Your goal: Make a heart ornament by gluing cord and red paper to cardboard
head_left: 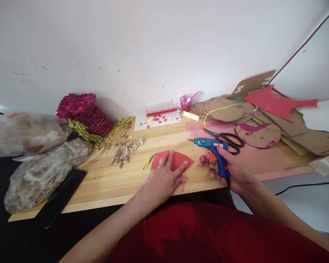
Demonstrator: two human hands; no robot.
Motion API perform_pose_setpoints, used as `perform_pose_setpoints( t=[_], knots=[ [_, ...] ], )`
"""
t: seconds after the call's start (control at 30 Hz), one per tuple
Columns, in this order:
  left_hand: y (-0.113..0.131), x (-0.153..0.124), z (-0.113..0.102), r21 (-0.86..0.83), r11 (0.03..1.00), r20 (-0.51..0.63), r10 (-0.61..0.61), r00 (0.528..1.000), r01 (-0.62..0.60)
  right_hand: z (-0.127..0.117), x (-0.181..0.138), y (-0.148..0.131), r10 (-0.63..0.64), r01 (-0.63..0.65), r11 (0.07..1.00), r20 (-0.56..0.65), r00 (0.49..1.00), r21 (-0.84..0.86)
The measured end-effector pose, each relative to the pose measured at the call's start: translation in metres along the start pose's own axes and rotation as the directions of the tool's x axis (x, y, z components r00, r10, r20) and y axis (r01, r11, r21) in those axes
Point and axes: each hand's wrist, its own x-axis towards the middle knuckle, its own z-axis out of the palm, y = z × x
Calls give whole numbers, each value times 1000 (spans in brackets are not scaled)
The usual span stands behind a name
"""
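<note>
My left hand lies flat with spread fingers on a red paper cutout near the table's front edge. A yellow-green tassel sticks out from the cutout's left side, and a pinkish-red cord loop shows below the fingers. My right hand is wrapped round the handle of a blue glue gun, with fingers by its orange trigger. The nozzle points left, above and apart from the cutout. Black-handled scissors lie just behind the glue gun.
Left of my hands is a pile of brown shells or seeds. Plastic bags, a black phone and magenta stacked pieces stand farther left. A pink cup, cardboard cutouts and a heart-shaped cardboard piece are behind and right.
</note>
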Motion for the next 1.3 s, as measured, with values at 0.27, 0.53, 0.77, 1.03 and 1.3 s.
perform_pose_setpoints(
  t=[0.27,0.53,0.77,1.03,1.3],
  knots=[
    [-17,-12,-2,-245,948,2,209,978,-202,23,-5,1,-17,9,999,-184,983,-43],
    [-19,-5,3,-334,942,-6,-38,999,34,24,3,-1,-70,58,992,-109,992,-111],
    [-14,0,-2,-309,948,-27,-94,995,82,24,13,-9,-2,2,990,0,1000,-139],
    [-9,-3,11,-192,979,-162,-101,982,69,23,13,-8,-6,16,991,73,997,-134],
    [-17,10,4,-199,980,-213,-57,975,14,26,17,-1,37,-27,997,145,989,-70]
  ],
)
